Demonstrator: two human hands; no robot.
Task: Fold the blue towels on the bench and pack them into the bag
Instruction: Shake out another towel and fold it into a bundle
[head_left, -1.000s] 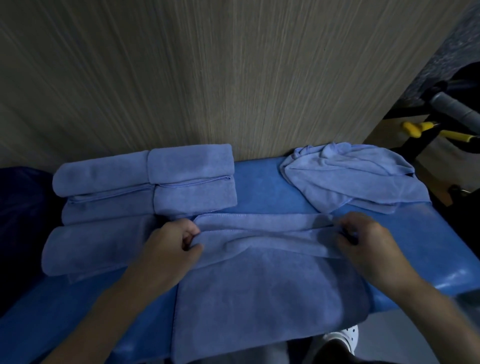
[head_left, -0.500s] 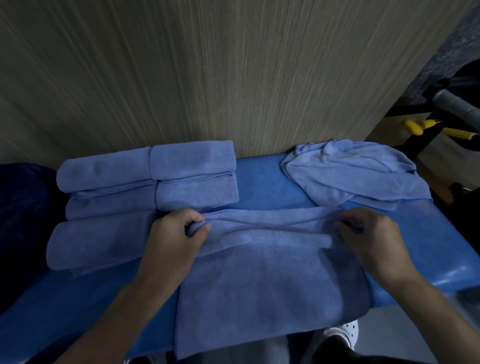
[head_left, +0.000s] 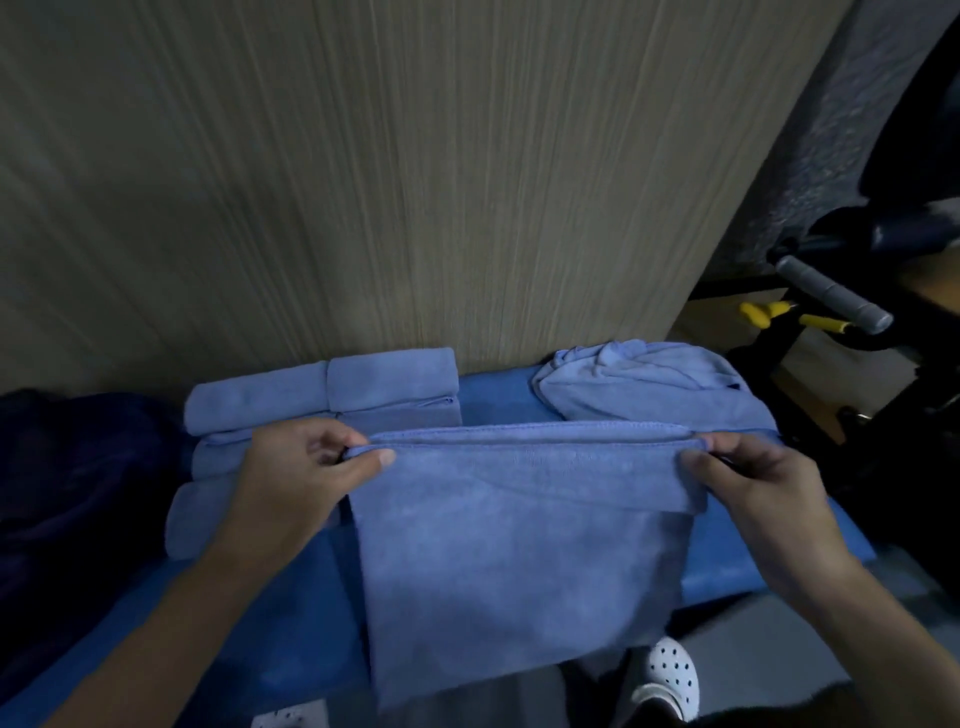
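Blue bench (head_left: 496, 397), folded towels (head_left: 322, 400), crumpled towel (head_left: 649, 389)

Lighting: dim, cool, even. Deep shadow at 9 and 3 o'clock edges. Wall (head_left: 415, 182) at 12 o'clock streaked by motion blur. Towel (head_left: 519, 545) at centre fairly sharp. Wide-angle bending towards the corners.

1. Shows a bare left hand (head_left: 306, 467) and right hand (head_left: 753, 483), forearms uncovered to the lower edge.
2. Wears a white clog (head_left: 667, 675) with round holes, seen below the bench's (head_left: 769, 571) front edge, toward its right end.
3. Shows part of another white perforated shoe (head_left: 291, 719) further left, mostly cut off.
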